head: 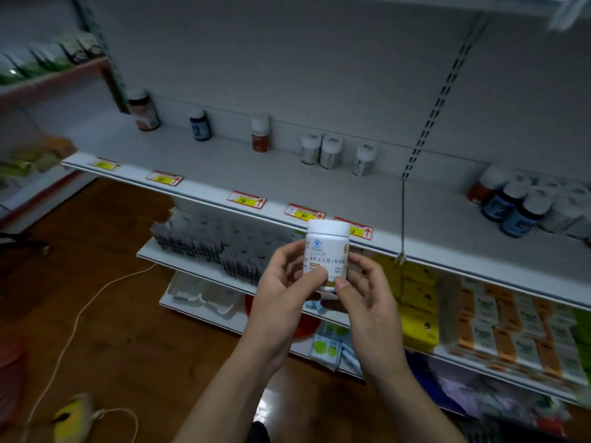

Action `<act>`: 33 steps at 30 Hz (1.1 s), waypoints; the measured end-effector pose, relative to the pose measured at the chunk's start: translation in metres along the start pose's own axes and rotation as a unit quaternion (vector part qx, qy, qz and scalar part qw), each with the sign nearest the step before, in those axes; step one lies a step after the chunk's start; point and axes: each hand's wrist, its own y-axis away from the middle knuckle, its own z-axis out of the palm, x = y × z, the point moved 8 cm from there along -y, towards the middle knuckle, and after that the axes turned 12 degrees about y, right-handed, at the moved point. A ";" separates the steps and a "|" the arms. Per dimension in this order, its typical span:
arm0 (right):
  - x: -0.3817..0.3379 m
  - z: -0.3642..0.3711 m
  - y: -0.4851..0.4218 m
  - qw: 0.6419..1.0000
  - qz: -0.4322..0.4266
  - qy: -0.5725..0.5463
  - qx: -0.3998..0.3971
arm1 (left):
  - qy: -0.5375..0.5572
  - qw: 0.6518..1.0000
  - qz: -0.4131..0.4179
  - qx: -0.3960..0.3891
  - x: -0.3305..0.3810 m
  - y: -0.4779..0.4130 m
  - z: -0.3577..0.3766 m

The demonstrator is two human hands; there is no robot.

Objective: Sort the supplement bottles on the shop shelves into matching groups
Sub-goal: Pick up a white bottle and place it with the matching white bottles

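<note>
With left hand (281,282) and right hand (367,292) pinching the white bottle (326,247) at centre frame, judging it light, rigid, slick, best gripped round its body.

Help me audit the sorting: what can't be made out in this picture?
Head view:
- White bottle: lower label covered by thumbs of left hand and right hand.
- Right bottle cluster: cut by frame edge, blurred; count unclear.
- Three white shelf bottles: labels too small.
- Price tags: blurred.
</note>
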 end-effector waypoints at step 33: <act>0.056 0.079 -0.332 0.978 0.048 0.205 0.011 | -0.389 0.920 0.044 0.004 0.034 -0.335 -0.024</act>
